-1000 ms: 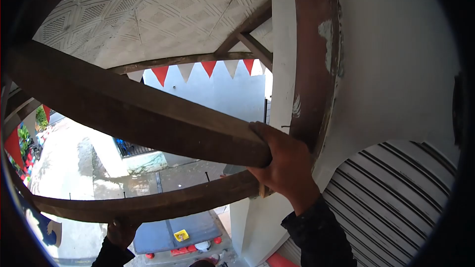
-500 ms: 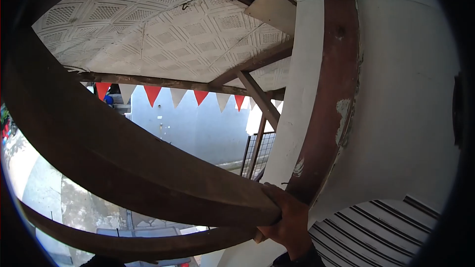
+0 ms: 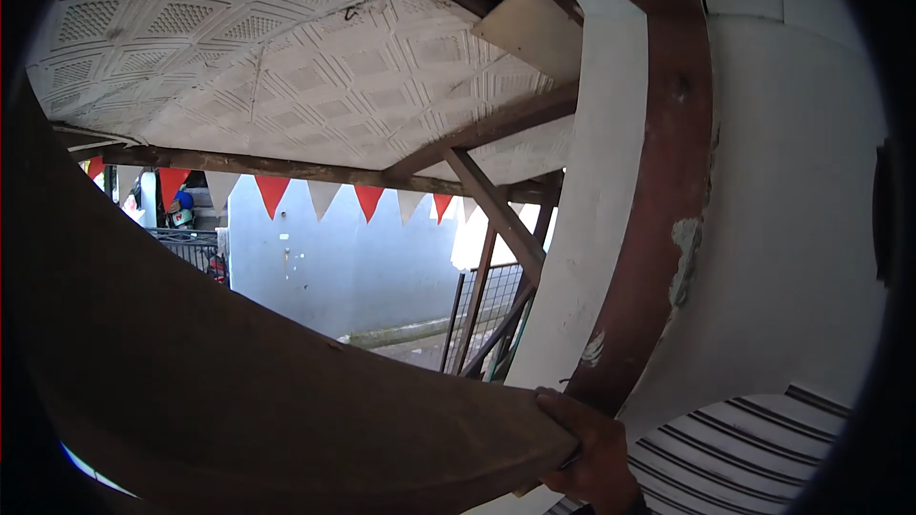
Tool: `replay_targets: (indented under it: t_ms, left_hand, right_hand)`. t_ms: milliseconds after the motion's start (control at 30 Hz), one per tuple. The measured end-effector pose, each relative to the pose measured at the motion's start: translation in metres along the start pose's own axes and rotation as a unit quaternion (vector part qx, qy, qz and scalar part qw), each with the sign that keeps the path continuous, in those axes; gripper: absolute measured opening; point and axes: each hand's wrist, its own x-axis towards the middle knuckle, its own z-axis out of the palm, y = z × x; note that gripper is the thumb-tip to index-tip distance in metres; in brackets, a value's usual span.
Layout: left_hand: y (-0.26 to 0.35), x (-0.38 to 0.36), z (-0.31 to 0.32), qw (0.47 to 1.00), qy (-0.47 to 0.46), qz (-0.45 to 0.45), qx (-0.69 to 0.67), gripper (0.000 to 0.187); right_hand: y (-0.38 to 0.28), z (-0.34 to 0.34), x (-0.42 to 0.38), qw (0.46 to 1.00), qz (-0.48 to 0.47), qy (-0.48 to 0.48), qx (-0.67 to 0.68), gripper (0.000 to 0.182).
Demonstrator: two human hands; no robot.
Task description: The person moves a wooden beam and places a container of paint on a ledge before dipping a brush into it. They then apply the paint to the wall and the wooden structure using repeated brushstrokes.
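A thick, dark brown wooden beam (image 3: 315, 401) crosses the lower left of the head view, bowed by the lens. At its right-hand end, my right hand (image 3: 599, 453) is closed around it, with the thumb side on the upper edge and the other fingers largely hidden. Just behind this hand stands the red-brown painted frame (image 3: 668, 162), its paint chipped in places. My left hand is out of view.
A pale wall (image 3: 782, 191) is on the right, above dark-striped slats (image 3: 739, 448). Through the opening are red and white pennants (image 3: 272, 195), a light-blue wall (image 3: 334, 272), a diagonal brace (image 3: 496, 215) and a mesh gate (image 3: 487, 315). Patterned ceiling panels (image 3: 353, 86) hang overhead, one loose.
The beam has come closer and covers more of the lower view, hiding the second, lower wooden piece. My right hand, still holding its end, appears lower and farther right. The view has shifted.
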Motion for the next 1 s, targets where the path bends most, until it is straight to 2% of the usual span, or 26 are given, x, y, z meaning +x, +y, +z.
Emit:
replay_targets:
  t_ms: [33,67,100,200,233,267,367,400,467,500,533,567,600,633,733,833,867,967,1000]
  left_hand:
    - [-0.003,0.007,-0.003,1.0,-0.021,-0.011,-0.011,0.076]
    - [-0.008,0.013,-0.006,0.999,-0.041,-0.023,-0.025,0.076]
    - [-0.013,0.019,-0.011,0.997,-0.063,-0.032,-0.042,0.075]
    - [-0.028,0.038,-0.033,0.986,-0.122,-0.05,-0.103,0.073]
    - [-0.034,0.045,-0.042,0.982,-0.136,-0.055,-0.12,0.073]
    - [-0.042,0.052,-0.054,0.978,-0.147,-0.059,-0.136,0.072]
    - [-0.073,0.074,-0.094,0.97,-0.164,-0.07,-0.165,0.07]
    - [-0.08,0.082,-0.107,0.973,-0.156,-0.082,-0.153,0.07]
    - [-0.108,0.092,-0.123,0.981,-0.122,-0.153,-0.005,0.065]
    - [-0.116,0.118,-0.119,0.969,-0.12,-0.181,0.121,0.065]
    - [-0.122,0.177,-0.127,0.968,-0.157,-0.125,0.154,0.051]
    - [-0.137,0.169,-0.11,0.972,-0.146,-0.119,0.143,0.037]
    - [-0.168,0.166,-0.127,0.977,-0.088,-0.158,0.114,0.036]
    - [-0.183,0.199,-0.148,0.978,-0.055,-0.169,0.113,0.035]
    - [-0.185,0.244,-0.134,0.986,-0.072,-0.042,0.144,0.038]
    - [-0.178,0.259,-0.115,0.971,-0.14,0.0,0.192,0.041]
    - [-0.176,0.254,-0.108,0.955,-0.157,0.02,0.249,0.043]
    - [-0.215,0.267,-0.141,0.922,-0.216,0.09,0.309,0.042]
    - [-0.219,0.264,-0.142,0.906,-0.223,0.046,0.357,0.038]
  right_hand:
    - [0.004,-0.007,0.001,1.0,-0.008,-0.025,-0.001,0.073]
    - [0.006,-0.014,-0.002,0.997,-0.008,-0.077,0.02,0.088]
    - [0.005,-0.016,0.0,0.995,-0.009,-0.093,0.02,0.09]
    - [0.008,-0.009,-0.003,0.998,-0.024,-0.053,0.017,0.083]
    - [0.019,0.002,-0.004,0.998,-0.067,0.019,0.011,0.067]
    - [0.028,0.009,-0.008,0.995,-0.086,0.055,0.003,0.067]
    - [0.04,0.022,-0.021,0.993,-0.097,0.064,0.01,0.066]
    - [0.043,0.021,-0.027,0.993,-0.096,0.063,0.016,0.065]
    - [0.047,0.021,-0.036,0.992,-0.106,0.059,0.024,0.064]
    - [0.042,0.023,-0.035,0.991,-0.122,0.049,0.016,0.064]
    - [0.035,0.023,-0.042,0.988,-0.147,0.041,-0.005,0.064]
    - [0.036,0.019,-0.041,0.99,-0.135,0.037,0.006,0.063]
    - [0.035,0.015,-0.039,0.991,-0.128,0.026,0.003,0.063]
    - [0.032,0.013,-0.04,0.992,-0.126,0.009,-0.009,0.063]
    - [0.017,0.011,-0.04,0.993,-0.113,-0.017,-0.015,0.062]
    - [-0.006,0.007,-0.026,0.994,-0.105,-0.031,-0.015,0.061]
    - [-0.014,0.012,-0.026,0.994,-0.105,-0.034,-0.017,0.061]
    - [-0.011,0.031,-0.029,0.989,-0.148,-0.013,0.01,0.06]
    - [-0.004,0.039,-0.03,0.985,-0.171,-0.002,0.026,0.06]
